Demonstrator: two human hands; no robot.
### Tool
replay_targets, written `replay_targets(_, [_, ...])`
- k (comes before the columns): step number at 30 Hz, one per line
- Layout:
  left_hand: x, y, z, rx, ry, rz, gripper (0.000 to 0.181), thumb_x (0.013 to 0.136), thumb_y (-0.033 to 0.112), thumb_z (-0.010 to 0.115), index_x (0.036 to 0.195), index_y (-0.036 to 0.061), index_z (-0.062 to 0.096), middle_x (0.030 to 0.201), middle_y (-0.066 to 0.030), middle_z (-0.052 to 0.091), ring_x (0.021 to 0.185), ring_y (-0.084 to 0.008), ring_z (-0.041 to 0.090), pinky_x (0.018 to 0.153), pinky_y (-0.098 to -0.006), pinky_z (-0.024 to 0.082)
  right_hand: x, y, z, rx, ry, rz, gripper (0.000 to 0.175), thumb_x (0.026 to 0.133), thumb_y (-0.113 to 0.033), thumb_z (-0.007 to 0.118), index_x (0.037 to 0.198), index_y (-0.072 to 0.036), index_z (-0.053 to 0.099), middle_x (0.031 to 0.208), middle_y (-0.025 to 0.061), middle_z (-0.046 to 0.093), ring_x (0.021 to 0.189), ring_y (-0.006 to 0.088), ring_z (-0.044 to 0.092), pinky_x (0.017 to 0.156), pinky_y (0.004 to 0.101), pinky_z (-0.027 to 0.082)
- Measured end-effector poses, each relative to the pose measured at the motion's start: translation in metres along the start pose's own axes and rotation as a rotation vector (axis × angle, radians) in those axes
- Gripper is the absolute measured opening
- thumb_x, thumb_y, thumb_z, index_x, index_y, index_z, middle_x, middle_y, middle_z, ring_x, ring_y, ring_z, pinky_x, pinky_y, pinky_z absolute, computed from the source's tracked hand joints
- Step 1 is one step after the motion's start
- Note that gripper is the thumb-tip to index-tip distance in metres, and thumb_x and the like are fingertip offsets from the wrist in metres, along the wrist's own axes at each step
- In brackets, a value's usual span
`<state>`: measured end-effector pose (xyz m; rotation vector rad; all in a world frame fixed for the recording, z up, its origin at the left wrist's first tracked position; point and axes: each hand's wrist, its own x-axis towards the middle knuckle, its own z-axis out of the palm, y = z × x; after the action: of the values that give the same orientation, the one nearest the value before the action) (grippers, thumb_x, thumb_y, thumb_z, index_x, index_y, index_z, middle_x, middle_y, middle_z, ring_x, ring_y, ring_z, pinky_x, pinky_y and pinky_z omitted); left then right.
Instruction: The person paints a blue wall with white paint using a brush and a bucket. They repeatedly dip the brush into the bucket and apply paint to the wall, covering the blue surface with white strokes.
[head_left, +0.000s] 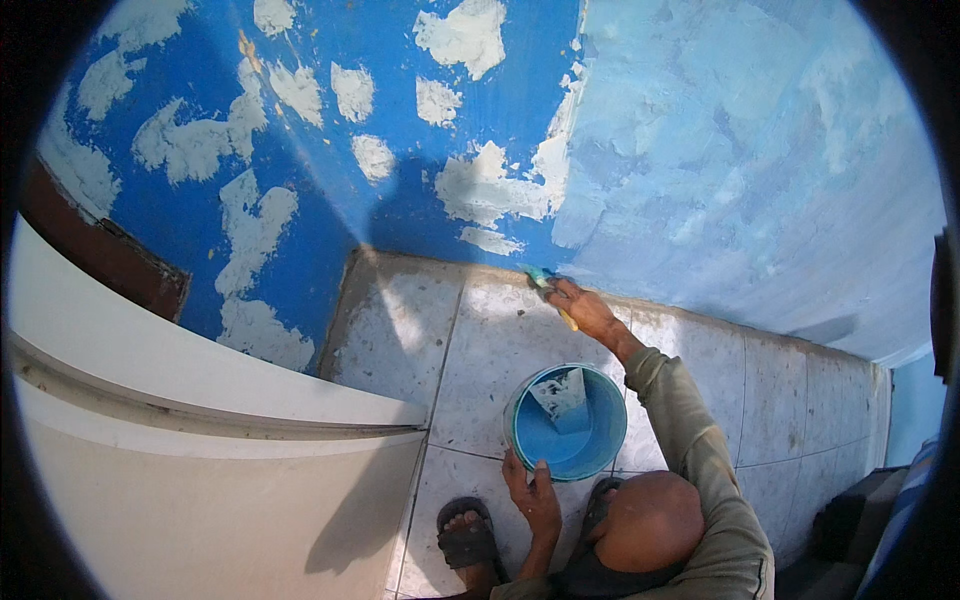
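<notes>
My right hand (585, 306) grips a paintbrush (568, 319) with a yellowish handle. Its bristles, wet with light blue-green paint, are at the foot of the wall, by the border between dark blue and light blue. My left hand (534, 487) holds the near rim of a round paint bucket (510, 420), fingers outside and thumb at the edge. Blue paint (551, 446) covers the bucket's bottom. A pale, smeared flat piece (562, 397) shows inside against the far side; what it is, I cannot tell.
White filler patches (495, 184) mark the dark blue wall (397, 217); light blue paint (720, 150) coats its right part. A white panel (187, 352) with a groove stands at left. Sandalled feet (469, 532) and a bent knee (652, 517) are close to the bucket on the tiled floor (495, 330).
</notes>
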<state>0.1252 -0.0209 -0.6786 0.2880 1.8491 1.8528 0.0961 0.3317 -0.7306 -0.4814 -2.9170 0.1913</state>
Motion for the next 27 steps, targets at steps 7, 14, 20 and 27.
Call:
replay_targets(7, [0.0, 0.013, 0.004, -0.018, 0.016, -0.036, 0.05, 0.097, 0.01, 0.054, 0.144, -0.0053, 0.047, 0.138, -0.0215, 0.049, 0.128, -0.0328, 0.049, 0.107, -0.0442, 0.039, -0.053, 0.002, -0.007, 0.086, 0.029, 0.146, 0.037, 0.086, -0.004, 0.062, 0.122, -0.012, 0.058, 0.136, 0.0135, 0.053, 0.122, 0.035, 0.058, 0.093, 0.0433, 0.056])
replay_targets(14, [-0.001, -0.001, 0.004, -0.008, 0.026, 0.003, 0.053, 0.098, 0.011, 0.057, 0.147, -0.0032, 0.045, 0.145, -0.0221, 0.041, 0.13, -0.0332, 0.05, 0.099, -0.0397, 0.051, -0.019, -0.016, -0.011, 0.009, -0.053, -0.075, 0.036, 0.088, -0.004, 0.059, 0.122, -0.013, 0.054, 0.139, 0.0108, 0.052, 0.127, 0.032, 0.055, 0.093, 0.0407, 0.057])
replay_targets(20, [0.0, 0.003, 0.001, 0.033, 0.002, 0.01, 0.053, 0.097, 0.011, 0.057, 0.147, -0.004, 0.044, 0.146, -0.0237, 0.041, 0.13, -0.0351, 0.049, 0.099, -0.0401, 0.051, 0.017, -0.013, 0.015, -0.044, -0.045, -0.161, 0.035, 0.088, -0.004, 0.059, 0.122, -0.011, 0.055, 0.141, 0.0105, 0.05, 0.126, 0.0292, 0.056, 0.095, 0.0386, 0.057])
replay_targets(27, [0.001, 0.001, 0.004, 0.055, 0.0, 0.016, 0.053, 0.097, 0.01, 0.054, 0.147, -0.0053, 0.044, 0.145, -0.0247, 0.041, 0.13, -0.0357, 0.049, 0.1, -0.0417, 0.05, -0.022, 0.009, 0.019, -0.136, -0.038, 0.006, 0.036, 0.086, -0.005, 0.061, 0.121, -0.01, 0.058, 0.139, 0.0119, 0.052, 0.127, 0.0305, 0.055, 0.093, 0.0372, 0.057])
